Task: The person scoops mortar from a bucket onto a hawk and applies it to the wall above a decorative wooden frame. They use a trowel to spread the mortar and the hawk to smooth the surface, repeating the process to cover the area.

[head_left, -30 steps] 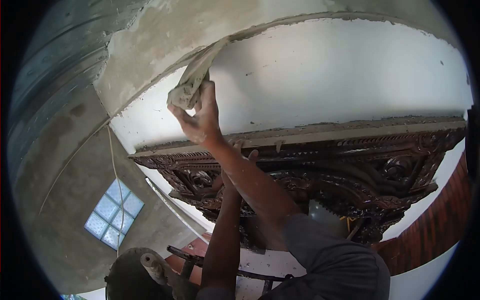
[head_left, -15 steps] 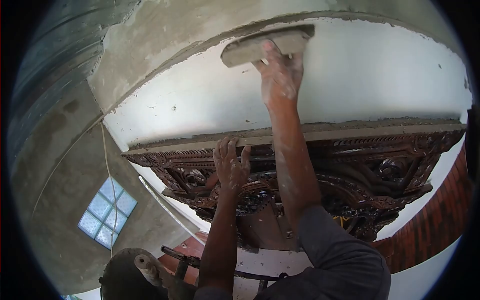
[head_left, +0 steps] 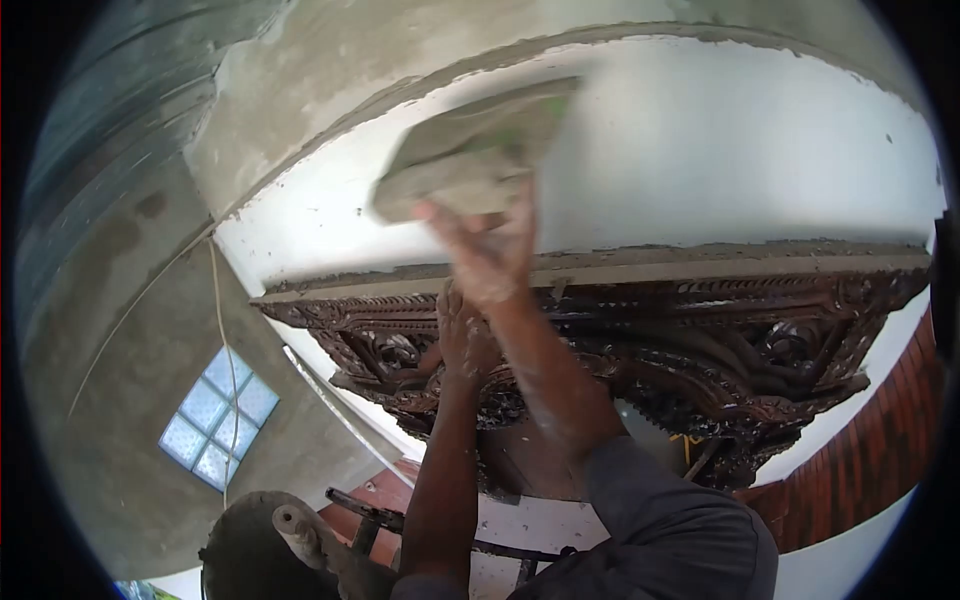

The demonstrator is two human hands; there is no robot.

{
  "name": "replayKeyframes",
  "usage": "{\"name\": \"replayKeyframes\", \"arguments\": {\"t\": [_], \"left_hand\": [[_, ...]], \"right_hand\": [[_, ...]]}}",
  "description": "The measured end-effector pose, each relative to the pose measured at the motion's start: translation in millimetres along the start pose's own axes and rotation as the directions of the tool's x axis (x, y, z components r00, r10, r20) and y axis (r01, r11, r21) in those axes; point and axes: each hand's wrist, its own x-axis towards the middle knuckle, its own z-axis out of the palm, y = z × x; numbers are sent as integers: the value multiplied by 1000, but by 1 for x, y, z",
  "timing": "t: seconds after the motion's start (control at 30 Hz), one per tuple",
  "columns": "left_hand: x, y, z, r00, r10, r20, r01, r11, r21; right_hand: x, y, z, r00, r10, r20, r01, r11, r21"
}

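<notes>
A flat grey trowel (head_left: 480,145), smeared by motion, is held in my right hand (head_left: 492,250) in front of the white wall panel (head_left: 700,150). Its broad face shows, with a greenish patch near its right end. The fingers of that hand are wrapped at the trowel's lower edge. Lower down, my left hand (head_left: 465,335) rests on the ledge (head_left: 620,268) above the dark carved wood (head_left: 720,350), its fingers partly hidden behind my right wrist; whether it grips the ledge I cannot make out.
Rough grey plaster (head_left: 350,50) borders the panel above. At the left are a cable (head_left: 218,290) and a glass-block window (head_left: 218,420). A round dark container (head_left: 240,550) with a pale-handled tool (head_left: 300,530) stands at the lower left, beside a metal frame (head_left: 365,512).
My right hand and the trowel have moved left and down, and the trowel has tilted to show its broad face. My left hand stays on the ledge, now partly covered.
</notes>
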Motion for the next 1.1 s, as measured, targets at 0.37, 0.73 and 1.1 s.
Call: {"name": "replayKeyframes", "arguments": {"t": [0.37,0.73,1.1], "left_hand": [[-13,-38,35,988,141,-71,-130,982,134],[-9,-9,16,997,-10,-79,19,993,112],[-5,15,4,972,-19,-234,36,997,67]], "right_hand": [[45,41,35,995,-101,-1,101,995,-20],[17,39,25,996,16,-82,-25,995,-102],[-10,107,82,992,17,123,-11,999,-43]]}}
